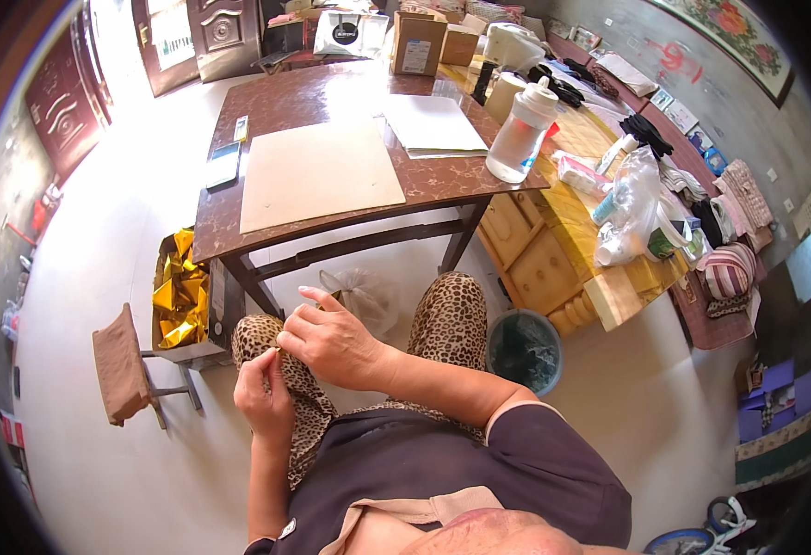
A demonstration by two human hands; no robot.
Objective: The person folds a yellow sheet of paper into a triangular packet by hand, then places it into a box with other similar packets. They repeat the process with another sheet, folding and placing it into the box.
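Observation:
My left hand (264,397) is raised over my left knee, its thumb and forefinger pinched together on the edge of a small piece of gold paper (336,296). Just above and to the right, my right hand (336,341) grips the same piece, its forefinger stretched out. Most of the paper is hidden behind my fingers, so its shape cannot be told. To the left of my knee stands an open cardboard box (227,305) that holds several folded gold paper pieces (182,295).
Before me is a brown table (294,97) bearing a beige board (322,173), white sheets (436,125), a phone (223,165) and a water bottle (522,132). A bucket (524,350) stands by my right knee, a stool (122,368) at left. A plastic bag (363,295) lies under the table.

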